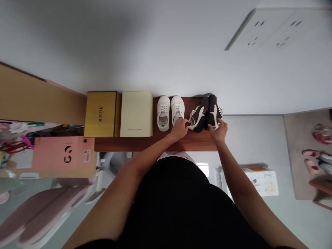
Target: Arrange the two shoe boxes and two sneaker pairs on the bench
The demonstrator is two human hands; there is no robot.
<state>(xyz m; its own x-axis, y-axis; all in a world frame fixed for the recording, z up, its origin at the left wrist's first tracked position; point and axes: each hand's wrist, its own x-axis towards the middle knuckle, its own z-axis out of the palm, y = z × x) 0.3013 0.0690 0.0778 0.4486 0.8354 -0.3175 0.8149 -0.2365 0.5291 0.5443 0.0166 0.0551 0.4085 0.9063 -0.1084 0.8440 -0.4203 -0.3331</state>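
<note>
In the head view, the dark shoes (203, 112) stand side by side at the right end of the shelf (197, 143), toes toward its back edge, heels toward the hands. The left hand (179, 129) is at the left one's heel, just beside the white shoes (163, 112), the right hand (219, 131), thumb and fingers parted, at the other heel; whether either grips, I cannot tell

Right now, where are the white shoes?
In the head view, the white shoes stand near the middle of the shelf, between the cream box on their left and the dark shoes on their right.
</note>
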